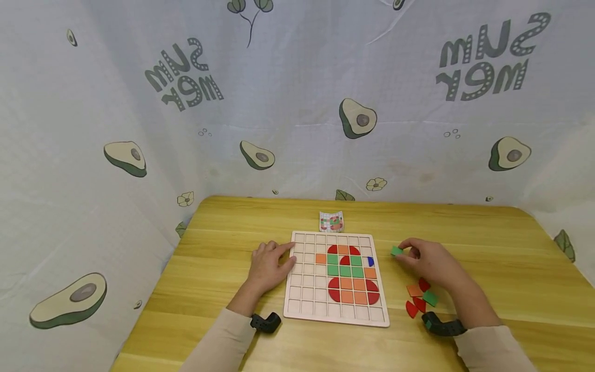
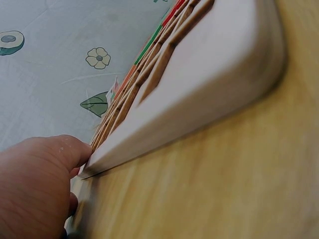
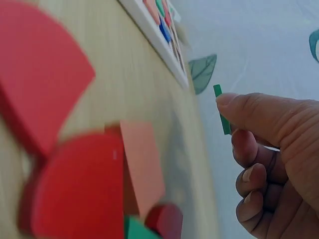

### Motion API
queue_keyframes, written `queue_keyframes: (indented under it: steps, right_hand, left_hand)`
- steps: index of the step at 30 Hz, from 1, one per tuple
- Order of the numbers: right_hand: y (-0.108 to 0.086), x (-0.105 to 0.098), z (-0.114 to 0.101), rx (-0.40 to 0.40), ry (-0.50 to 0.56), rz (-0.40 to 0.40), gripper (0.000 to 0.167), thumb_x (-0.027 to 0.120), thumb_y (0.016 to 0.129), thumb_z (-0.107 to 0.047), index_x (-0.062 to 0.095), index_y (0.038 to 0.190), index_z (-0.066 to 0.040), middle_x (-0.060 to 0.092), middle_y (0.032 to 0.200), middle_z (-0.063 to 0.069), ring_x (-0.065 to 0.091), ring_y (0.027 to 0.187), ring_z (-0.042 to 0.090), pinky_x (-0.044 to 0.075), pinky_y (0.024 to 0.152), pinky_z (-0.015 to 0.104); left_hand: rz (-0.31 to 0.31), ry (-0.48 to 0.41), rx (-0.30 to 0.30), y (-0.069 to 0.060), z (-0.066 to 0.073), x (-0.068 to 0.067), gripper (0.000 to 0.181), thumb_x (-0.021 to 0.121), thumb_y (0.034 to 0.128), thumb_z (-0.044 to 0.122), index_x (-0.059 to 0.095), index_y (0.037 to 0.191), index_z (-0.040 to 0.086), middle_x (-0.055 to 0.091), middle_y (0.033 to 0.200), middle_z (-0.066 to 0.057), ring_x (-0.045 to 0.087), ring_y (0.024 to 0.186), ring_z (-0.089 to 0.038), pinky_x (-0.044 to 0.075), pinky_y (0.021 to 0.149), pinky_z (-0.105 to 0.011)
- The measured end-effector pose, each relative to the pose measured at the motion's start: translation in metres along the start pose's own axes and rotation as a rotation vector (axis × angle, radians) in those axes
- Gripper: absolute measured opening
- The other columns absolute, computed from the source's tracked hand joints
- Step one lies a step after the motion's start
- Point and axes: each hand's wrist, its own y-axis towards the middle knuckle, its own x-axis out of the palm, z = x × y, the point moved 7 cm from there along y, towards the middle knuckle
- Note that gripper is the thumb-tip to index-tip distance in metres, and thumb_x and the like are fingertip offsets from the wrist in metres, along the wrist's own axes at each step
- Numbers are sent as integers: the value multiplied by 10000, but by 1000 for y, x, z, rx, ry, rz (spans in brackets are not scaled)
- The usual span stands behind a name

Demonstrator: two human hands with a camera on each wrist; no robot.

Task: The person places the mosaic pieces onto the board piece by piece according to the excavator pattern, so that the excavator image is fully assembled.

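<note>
A white-rimmed grid board [image 1: 302, 305] lies on the table, with red, orange, green and blue pieces set in its middle and right squares. My left hand [image 1: 268, 267] rests at the board's left edge, thumb and index finger touching the rim; the left wrist view shows the thumb against its side. Off the board's right side, my right hand [image 1: 429, 261] pinches a green square tile [image 1: 396, 250] between thumb and fingertips. In the right wrist view that green tile [image 3: 222, 109] appears edge-on, raised off the table.
Loose pieces lie below my right hand: red quarter-circles [image 1: 411, 309], an orange square [image 1: 413, 291] and a green square [image 1: 430, 298]. A small pattern card [image 1: 331, 222] sits behind the board. Beyond the wooden table [image 1: 223, 232] hangs a printed cloth [image 1: 297, 103].
</note>
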Motion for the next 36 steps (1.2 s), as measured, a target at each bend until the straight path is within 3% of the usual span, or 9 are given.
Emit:
queue_keyframes:
  steps: [5, 17, 24, 36]
  right_hand:
    - [4, 9, -18, -33, 3, -12, 364, 706, 953, -376, 654, 1172, -90, 529, 793, 13, 476, 652, 166, 380, 532, 285]
    - [14, 35, -71, -125, 8, -40, 301, 737, 936, -316, 690, 1147, -106, 538, 766, -6, 484, 695, 143, 384, 598, 268]
    - [22, 43, -98, -220, 5, -34, 262, 724, 948, -288, 701, 1139, -109, 531, 717, -30, 466, 636, 125, 380, 578, 259]
    - [35, 63, -134, -308, 47, -33, 221, 737, 939, -269, 726, 1084, -103, 528, 699, -48, 455, 633, 105, 383, 614, 267]
  left_hand:
    - [6, -2, 0, 0, 1, -1, 422, 642, 963, 414, 675, 1359, 270, 567, 910, 16, 385, 807, -146, 266, 753, -316]
    - [-2, -10, -3, 0, 1, -2, 425, 632, 965, 420, 675, 1360, 270, 557, 901, 23, 392, 816, -145, 268, 754, -318]
    - [7, -9, 2, 0, 0, -2, 422, 634, 963, 421, 679, 1354, 271, 560, 901, 23, 391, 812, -143, 271, 753, -321]
    - [8, -4, 4, 1, 0, -1, 428, 637, 960, 428, 678, 1356, 272, 560, 901, 22, 400, 820, -152, 273, 756, -323]
